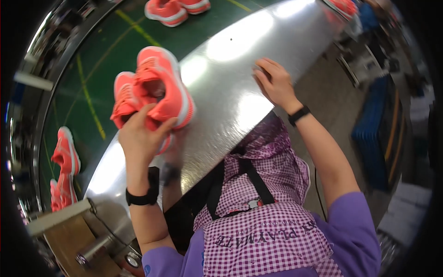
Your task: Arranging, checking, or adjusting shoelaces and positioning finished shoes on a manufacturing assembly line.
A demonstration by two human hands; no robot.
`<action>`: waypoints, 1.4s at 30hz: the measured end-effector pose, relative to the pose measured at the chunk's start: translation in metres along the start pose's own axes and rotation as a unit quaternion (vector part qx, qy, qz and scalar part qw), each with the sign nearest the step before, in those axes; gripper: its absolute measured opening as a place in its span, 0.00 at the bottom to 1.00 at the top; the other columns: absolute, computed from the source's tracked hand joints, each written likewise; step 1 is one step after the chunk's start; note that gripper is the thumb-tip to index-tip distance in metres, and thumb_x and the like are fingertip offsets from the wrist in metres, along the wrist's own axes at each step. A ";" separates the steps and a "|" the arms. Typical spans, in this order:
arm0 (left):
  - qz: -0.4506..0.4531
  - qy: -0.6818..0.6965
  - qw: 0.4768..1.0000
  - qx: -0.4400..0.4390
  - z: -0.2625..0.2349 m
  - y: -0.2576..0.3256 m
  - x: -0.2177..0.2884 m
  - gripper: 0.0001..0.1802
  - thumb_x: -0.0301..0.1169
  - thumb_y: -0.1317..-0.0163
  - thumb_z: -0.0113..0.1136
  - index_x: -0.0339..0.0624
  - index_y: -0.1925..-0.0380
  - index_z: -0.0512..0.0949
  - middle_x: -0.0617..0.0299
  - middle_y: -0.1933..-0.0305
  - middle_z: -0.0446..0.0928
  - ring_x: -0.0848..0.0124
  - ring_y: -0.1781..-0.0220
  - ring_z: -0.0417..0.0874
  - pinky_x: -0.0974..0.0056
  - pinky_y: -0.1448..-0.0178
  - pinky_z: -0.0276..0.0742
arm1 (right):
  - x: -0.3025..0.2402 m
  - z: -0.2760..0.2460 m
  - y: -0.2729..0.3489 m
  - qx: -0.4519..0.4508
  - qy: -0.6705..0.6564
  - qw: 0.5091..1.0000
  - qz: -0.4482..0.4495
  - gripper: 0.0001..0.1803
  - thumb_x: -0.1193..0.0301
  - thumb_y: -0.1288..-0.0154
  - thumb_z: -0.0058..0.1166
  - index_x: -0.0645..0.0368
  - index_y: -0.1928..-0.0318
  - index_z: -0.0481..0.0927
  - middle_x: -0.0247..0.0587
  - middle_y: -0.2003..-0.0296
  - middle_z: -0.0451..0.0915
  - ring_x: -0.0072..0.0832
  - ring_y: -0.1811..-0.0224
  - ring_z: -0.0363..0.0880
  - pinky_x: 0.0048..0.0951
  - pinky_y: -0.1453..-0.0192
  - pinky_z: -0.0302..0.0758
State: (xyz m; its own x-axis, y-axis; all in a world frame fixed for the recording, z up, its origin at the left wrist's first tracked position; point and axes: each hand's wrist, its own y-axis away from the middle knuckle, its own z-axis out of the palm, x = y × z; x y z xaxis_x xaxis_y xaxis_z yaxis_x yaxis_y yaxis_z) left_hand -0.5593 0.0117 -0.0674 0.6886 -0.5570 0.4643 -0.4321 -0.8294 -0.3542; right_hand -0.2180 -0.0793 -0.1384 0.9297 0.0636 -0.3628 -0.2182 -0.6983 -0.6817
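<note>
My left hand [140, 134] is closed on a pair of coral sneakers [173, 85] with white soles, gripping them at the heel collars. The two shoes sit side by side, toes pointing away from me, over the border between the shiny metal tabletop [217, 115] and the green surface. The laces are coral too. Over the metal to the right, apart from the shoes, is my right hand [274, 83] with its fingers curled toward the thumb. A small dark spot shows at its fingertips; I cannot make out what it is.
A green belt-like surface [99, 78] with yellow lines runs beyond the metal. More coral sneakers lie on it at the far edge [168, 11] and left [67, 157]. Another coral shoe [341, 7] is at the far right. Blue stacked panels [371, 134] stand right; a cardboard box [76, 240] is lower left.
</note>
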 end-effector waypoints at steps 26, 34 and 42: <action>-0.123 -0.003 0.983 -0.140 -0.004 -0.010 -0.005 0.40 0.37 0.65 0.78 0.43 0.46 0.76 0.49 0.57 0.82 0.53 0.55 0.84 0.56 0.50 0.78 | -0.014 0.002 -0.002 -0.196 0.036 0.980 0.010 0.24 0.59 0.39 0.57 0.53 0.43 0.75 0.53 0.37 0.68 0.49 0.32 0.62 0.51 0.32 0.60; -0.014 -0.093 0.978 -0.186 -0.017 -0.016 -0.002 0.36 0.46 0.71 0.81 0.47 0.59 0.77 0.56 0.59 0.81 0.51 0.56 0.81 0.52 0.49 0.75 | -0.022 -0.001 -0.008 -0.309 0.019 0.951 -0.001 0.29 0.53 0.41 0.58 0.48 0.41 0.74 0.48 0.37 0.68 0.49 0.32 0.62 0.54 0.35 0.61; 0.002 -0.137 0.970 -0.199 -0.011 -0.005 -0.019 0.36 0.52 0.69 0.79 0.50 0.58 0.79 0.55 0.51 0.79 0.49 0.50 0.79 0.48 0.47 0.73 | -0.018 -0.001 -0.006 -0.318 0.024 0.947 -0.029 0.26 0.55 0.36 0.53 0.50 0.40 0.74 0.47 0.36 0.68 0.52 0.32 0.62 0.54 0.33 0.59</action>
State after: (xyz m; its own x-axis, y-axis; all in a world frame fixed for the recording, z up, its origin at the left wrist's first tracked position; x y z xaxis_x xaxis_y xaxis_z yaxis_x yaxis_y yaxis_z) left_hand -0.5766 0.0259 -0.0652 0.7921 -0.5729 0.2108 -0.5879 -0.8089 0.0106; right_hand -0.2332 -0.0770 -0.1275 0.9505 0.0921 -0.2968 0.0412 -0.9840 -0.1736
